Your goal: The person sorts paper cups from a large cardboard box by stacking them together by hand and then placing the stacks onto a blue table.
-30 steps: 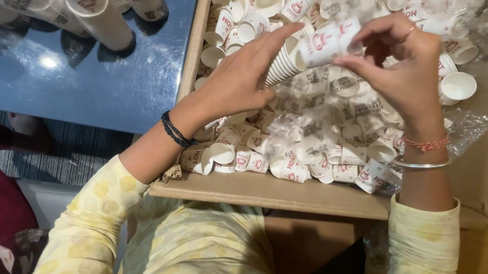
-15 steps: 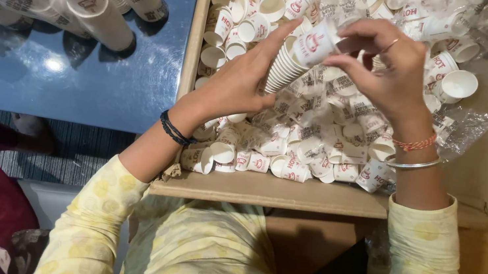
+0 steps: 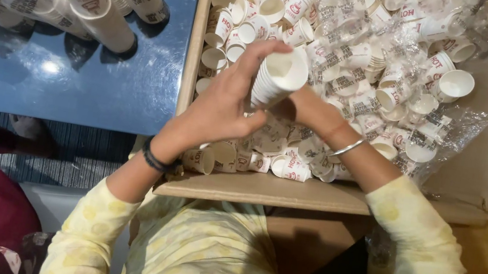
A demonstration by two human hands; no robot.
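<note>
Several long sleeves of nested cups [image 3: 91, 0] already lie on the blue table [image 3: 98, 91], but the cardboard box [image 3: 262, 187] is mostly full of loose cups [image 3: 361, 77] (plenty left). The left hand [image 3: 223, 103] curls its fingers [image 3: 259, 53] round a short stack [image 3: 274, 82]; the right hand [image 3: 309, 108] sits behind it, fingers hidden
</note>
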